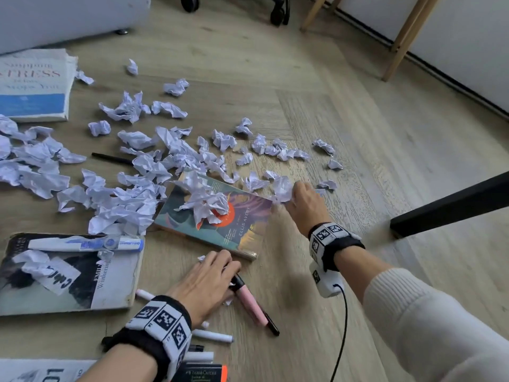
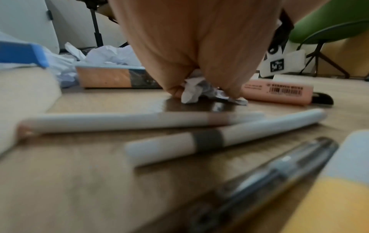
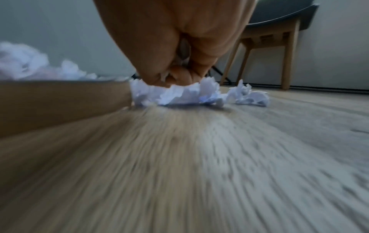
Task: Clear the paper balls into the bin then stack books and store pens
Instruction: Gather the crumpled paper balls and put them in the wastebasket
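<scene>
Several crumpled white paper balls (image 1: 137, 172) litter the wooden floor, some lying on a teal book (image 1: 248, 230). My right hand (image 1: 296, 195) grips one paper ball (image 1: 282, 188) just right of that book; in the right wrist view its curled fingers (image 3: 179, 77) close on the paper ball (image 3: 179, 94). My left hand (image 1: 220, 267) is down on the floor in front of the book, pinching a small paper ball (image 2: 189, 94) beside a pink highlighter (image 1: 249, 301). A black-and-white book (image 1: 110, 285) carrying a blue marker (image 1: 85, 244) lies at left. A white-and-blue book (image 1: 33, 86) lies far left.
White pens (image 2: 219, 138) and a clear pen (image 2: 269, 170) lie near my left wrist. A black pen (image 1: 113, 159) sits among the papers. A black table leg (image 1: 451, 208) slants in at right, wooden chair legs (image 1: 402, 37) stand behind. No bin is in view.
</scene>
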A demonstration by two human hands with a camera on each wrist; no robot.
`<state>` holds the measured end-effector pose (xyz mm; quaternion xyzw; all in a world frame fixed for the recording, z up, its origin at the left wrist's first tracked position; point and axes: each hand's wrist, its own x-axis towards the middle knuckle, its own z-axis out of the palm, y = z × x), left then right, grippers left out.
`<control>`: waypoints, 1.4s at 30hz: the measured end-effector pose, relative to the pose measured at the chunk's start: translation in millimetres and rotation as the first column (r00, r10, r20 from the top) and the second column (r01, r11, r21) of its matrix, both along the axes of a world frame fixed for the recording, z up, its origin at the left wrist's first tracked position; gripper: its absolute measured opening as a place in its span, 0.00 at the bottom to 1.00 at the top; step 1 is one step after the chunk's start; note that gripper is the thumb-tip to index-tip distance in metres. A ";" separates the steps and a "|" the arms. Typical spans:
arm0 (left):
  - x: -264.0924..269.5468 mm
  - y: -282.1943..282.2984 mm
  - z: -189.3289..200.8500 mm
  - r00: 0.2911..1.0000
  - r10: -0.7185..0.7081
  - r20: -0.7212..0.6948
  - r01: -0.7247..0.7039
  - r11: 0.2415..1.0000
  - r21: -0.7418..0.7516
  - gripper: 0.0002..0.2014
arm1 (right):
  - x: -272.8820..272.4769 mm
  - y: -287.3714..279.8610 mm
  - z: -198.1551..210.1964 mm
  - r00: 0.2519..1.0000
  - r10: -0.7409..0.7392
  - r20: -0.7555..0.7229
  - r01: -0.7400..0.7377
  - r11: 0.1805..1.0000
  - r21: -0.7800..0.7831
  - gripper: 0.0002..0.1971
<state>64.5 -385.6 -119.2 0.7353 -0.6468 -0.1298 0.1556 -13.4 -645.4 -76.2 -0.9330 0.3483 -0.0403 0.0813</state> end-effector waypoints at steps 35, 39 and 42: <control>109.5 -2.8 69.2 0.897 0.404 0.179 -0.423 0.903 0.081 0.14 | 127.7 49.6 48.8 0.956 0.248 0.160 -0.276 0.943 0.186 0.10; 157.5 48.0 77.2 0.703 0.697 0.142 -0.690 0.717 -0.103 0.16 | 176.6 116.9 47.6 0.884 0.451 0.120 -0.467 0.853 0.233 0.20; 169.1 79.6 65.2 0.561 0.809 0.176 -0.825 0.564 0.041 0.24 | 188.5 173.2 33.6 0.806 0.575 -0.139 -0.551 0.815 0.181 0.28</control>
